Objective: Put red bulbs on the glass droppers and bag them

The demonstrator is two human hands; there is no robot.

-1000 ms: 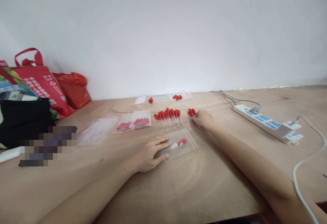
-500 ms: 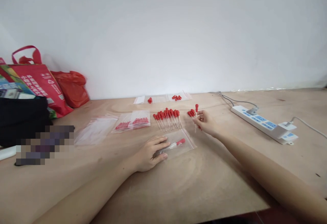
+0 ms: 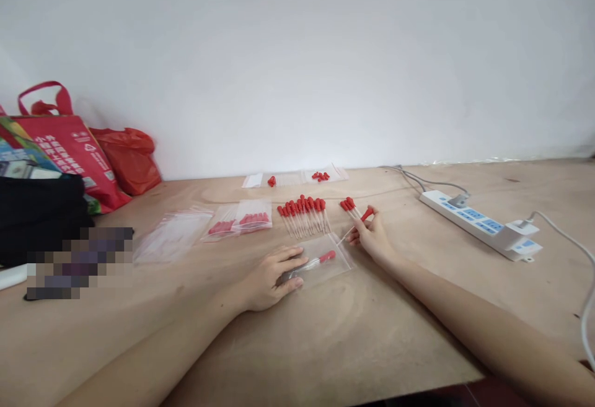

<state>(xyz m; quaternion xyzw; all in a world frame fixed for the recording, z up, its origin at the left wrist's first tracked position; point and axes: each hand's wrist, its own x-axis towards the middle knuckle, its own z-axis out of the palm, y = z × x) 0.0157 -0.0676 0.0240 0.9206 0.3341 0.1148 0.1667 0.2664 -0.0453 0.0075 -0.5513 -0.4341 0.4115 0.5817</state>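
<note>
Our left hand, fingers spread, touches a clear bag containing a dropper; our right hand pinches another dropper. Loose droppers and filled bags lie beyond.

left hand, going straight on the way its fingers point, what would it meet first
Likely the bagged dropper's red bulb, just ahead of the left hand, though exact depth is unclear.

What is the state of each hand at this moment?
Left hand: open, resting on a clear zip bag.
Right hand: closed, holding a red-bulbed dropper.
</note>
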